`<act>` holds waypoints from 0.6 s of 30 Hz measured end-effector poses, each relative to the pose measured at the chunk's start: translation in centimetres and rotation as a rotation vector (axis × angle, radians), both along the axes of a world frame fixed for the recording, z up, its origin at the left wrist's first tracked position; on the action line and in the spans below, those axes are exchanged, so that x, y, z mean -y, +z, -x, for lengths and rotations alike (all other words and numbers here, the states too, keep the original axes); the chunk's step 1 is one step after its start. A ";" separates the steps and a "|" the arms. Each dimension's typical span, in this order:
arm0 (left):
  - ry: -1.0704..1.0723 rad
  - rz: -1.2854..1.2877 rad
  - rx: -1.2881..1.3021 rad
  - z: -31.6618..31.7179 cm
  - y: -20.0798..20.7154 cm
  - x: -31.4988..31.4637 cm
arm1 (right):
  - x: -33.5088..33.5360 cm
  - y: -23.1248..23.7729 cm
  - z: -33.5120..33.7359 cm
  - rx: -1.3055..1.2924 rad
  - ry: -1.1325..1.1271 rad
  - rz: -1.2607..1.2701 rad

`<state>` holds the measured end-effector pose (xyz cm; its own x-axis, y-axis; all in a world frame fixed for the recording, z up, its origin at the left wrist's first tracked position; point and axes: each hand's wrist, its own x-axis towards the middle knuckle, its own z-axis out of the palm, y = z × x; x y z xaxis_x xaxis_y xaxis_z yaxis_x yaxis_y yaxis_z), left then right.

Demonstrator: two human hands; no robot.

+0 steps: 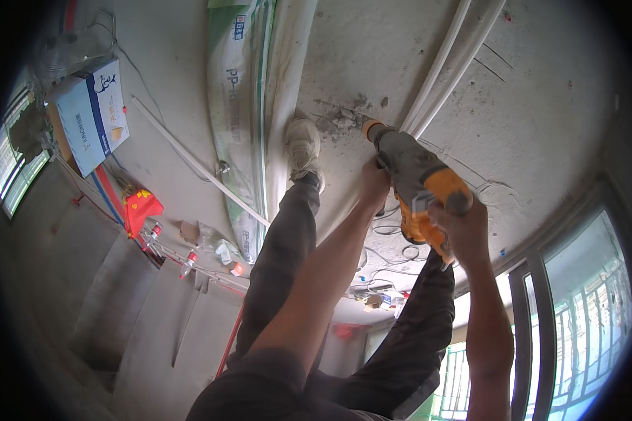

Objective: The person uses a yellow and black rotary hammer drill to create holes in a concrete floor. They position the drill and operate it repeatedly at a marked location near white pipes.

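Observation:
A grey and orange rotary hammer (411, 161) slants across the middle, its front end toward the concrete floor beside my shoe (303, 146). My left hand (376, 181) is closed around its side handle near the front; the grip is mostly hidden under the fingers. At the rear, my right hand (463, 228) wraps the orange back handle. Grey rubble (340, 121) and dust lie on the floor just ahead of the tool's orange nose. Whether the bit touches the floor I cannot tell.
White pipes (446, 67) run along the floor past the tool. Long pipes in green-white wrapping (235, 105) lie left of my shoe. Further left are a blue-white carton (90, 116), a red bag (142, 209) and bottles. A cable (393, 256) coils behind the tool; a window (586, 295) is at right.

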<state>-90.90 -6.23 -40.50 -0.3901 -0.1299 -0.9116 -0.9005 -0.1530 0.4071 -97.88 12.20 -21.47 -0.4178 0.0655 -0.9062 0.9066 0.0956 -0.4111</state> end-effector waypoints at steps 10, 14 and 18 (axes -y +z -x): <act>-0.796 0.400 -0.029 -0.5 -3.6 4.2 | 2.0 -6.7 -11.5 -0.007 -0.439 -0.020; -0.936 0.419 0.038 -0.6 -4.0 4.8 | 1.7 -9.6 -15.9 -0.004 -0.529 0.038; -0.927 0.480 0.038 -2.0 -2.3 4.0 | 0.7 -8.9 -17.8 -0.003 -0.595 0.118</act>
